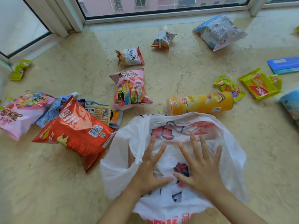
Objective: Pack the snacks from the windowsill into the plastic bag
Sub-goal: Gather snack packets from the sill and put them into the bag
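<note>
Evidently packing has barely begun: both the left hand (149, 167) and right hand (200, 168) lie flat with fingers spread, pressing on the white plastic bag (226, 159), gripping nothing. No snack shows inside it; the orange canister (200, 103) lies just beyond the fingertips, the red chip bag (77, 131) left of them, with other packets scattered farther along the windowsill (48, 183).

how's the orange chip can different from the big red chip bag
The orange chip can is a rigid cylinder lying on its side just beyond the plastic bag; the big red chip bag is a soft, puffed pouch lying flat to the bag's left. The can is yellow-orange, the pouch red with a white barcode label facing up. Both lie on the windowsill, not yet packed.
</note>
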{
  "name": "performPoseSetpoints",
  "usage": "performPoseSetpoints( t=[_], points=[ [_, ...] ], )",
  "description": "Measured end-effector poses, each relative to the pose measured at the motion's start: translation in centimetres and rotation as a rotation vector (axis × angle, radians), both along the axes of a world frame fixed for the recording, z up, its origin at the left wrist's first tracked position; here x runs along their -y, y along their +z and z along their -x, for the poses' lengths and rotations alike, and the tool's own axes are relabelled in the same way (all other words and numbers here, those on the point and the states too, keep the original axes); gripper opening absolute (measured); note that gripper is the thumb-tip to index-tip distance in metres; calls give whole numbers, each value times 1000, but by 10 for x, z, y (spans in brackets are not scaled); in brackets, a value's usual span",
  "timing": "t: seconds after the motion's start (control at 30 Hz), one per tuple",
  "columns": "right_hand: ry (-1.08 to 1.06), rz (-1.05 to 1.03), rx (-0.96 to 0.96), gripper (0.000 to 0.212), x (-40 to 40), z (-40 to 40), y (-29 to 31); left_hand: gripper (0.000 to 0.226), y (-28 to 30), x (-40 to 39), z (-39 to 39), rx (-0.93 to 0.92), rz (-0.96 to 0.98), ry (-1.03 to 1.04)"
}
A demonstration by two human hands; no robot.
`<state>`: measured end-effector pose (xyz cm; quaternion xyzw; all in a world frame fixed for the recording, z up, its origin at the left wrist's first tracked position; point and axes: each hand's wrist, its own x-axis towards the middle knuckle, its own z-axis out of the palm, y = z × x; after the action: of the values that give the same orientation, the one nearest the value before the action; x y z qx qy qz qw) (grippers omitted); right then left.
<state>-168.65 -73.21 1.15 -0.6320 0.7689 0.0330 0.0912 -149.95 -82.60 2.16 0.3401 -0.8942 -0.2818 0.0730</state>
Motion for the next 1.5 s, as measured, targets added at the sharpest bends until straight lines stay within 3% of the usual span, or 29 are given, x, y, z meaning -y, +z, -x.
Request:
performPoseSetpoints(
  t=[0.13, 0.47, 0.7, 0.83, 1.07, 1.2, 1.4, 1.5],
  points=[
    [81, -63, 6, 96, -6, 9, -14, 100, -13, 7, -2, 220, 190, -79],
    [79, -139, 13, 95, -8, 13, -10, 99, -21, 8, -3, 393, 185, -57],
    [11, 33, 13, 80, -2, 7, 24, 84, 23, -4, 11, 179, 355, -16],
    [37, 230, 29, 69, 18, 8, 66, 70, 64, 6, 24, 222, 475, 37],
    [57, 381, 23, 59, 77, 38, 131, 47, 139, 45, 62, 52, 657, 153],
    [111, 429, -8, 56, 116, 35, 147, 53, 152, 81, 48, 180, 644, 293],
    [218, 451, -50, 56, 188, -14, 137, 65, 126, 120, -10, 340, 506, 442],
    [247, 399, -60, 67, 217, -38, 120, 66, 110, 134, -33, 376, 457, 478]
  ],
)
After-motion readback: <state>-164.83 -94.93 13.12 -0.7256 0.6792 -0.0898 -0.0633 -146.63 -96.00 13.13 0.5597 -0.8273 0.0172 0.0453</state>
